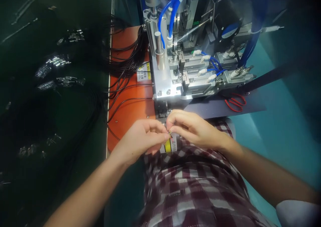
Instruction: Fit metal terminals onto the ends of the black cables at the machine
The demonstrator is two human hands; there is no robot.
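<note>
Tiny part, perhaps a wire end, pinched between fingers of left hand and right hand, just before the machine.

1. Left hand — forearm bare, reaching up from the lower left, wrist nearly straight, fingers curled with thumb and forefinger pinched together.
2. Right hand — forearm coming in from the lower right, knuckles up, fingers bent inward.
3. The fingertips of both hands meet, touching.
</note>
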